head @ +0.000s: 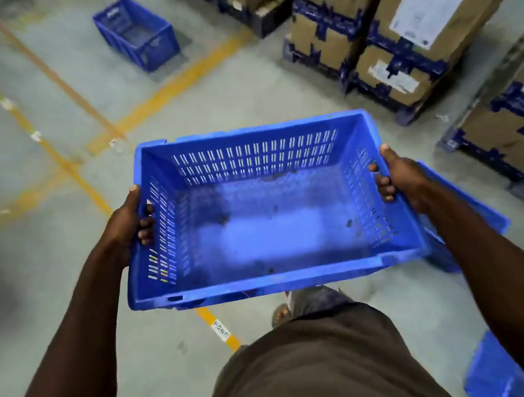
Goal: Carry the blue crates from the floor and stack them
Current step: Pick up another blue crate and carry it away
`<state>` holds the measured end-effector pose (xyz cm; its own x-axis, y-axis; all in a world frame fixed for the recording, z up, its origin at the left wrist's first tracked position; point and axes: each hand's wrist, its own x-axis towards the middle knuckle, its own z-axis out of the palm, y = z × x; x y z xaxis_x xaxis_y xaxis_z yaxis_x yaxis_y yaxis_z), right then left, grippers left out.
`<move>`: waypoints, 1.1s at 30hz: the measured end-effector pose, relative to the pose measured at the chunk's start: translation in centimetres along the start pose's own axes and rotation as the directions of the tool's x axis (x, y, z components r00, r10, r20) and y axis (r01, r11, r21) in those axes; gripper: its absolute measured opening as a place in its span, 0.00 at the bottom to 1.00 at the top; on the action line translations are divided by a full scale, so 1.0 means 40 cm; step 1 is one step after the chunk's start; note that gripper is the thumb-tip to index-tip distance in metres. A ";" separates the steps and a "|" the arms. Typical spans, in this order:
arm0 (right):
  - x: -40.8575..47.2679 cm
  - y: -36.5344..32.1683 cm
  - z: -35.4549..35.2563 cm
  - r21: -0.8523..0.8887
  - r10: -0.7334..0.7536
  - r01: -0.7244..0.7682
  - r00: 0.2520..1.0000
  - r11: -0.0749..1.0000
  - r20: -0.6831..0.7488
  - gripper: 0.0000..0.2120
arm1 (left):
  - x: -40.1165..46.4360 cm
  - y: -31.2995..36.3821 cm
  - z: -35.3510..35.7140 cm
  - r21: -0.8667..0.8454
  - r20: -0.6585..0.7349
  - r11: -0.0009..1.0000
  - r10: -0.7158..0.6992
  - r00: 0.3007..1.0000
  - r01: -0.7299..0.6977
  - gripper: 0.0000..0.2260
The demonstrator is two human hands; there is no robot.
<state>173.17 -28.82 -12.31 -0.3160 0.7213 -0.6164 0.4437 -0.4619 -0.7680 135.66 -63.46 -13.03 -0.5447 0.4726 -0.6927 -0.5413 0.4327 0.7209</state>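
The left hand (127, 220) gripped the left short rim of an empty blue perforated plastic crate (267, 227), thumb on the rim's top and fingers curled inside the wall; the right hand (399, 179) gripped the opposite rim the same way. The crate was held level in the air in front of the person's brown shirt (313, 372), above the grey concrete floor (19, 144) with its yellow painted lines. A second blue plastic crate (137, 33) sat on the floor well ahead, and another blue crate (471, 217) lay just beyond the right wrist. Taped cardboard boxes (415, 34) stood stacked at the upper right.
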 end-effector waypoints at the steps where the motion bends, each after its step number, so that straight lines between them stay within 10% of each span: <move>1: 0.029 -0.042 0.050 -0.021 -0.005 0.006 1.000 1.000 0.023 0.24 | 0.015 0.021 -0.033 -0.015 -0.028 1.000 0.007 1.000 -0.007 0.24; 33: 0.836 -1.043 1.799 -0.146 -0.270 0.317 0.924 0.937 0.271 0.32 | 0.904 0.899 -1.181 -0.105 -0.571 0.963 0.147 0.808 -0.250 0.26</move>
<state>83.73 -22.58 -13.41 -0.6388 0.6516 -0.4091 0.4383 -0.1288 -0.8896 66.24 -67.06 -13.12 -0.8854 0.0074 -0.4648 -0.4522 0.2180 0.8649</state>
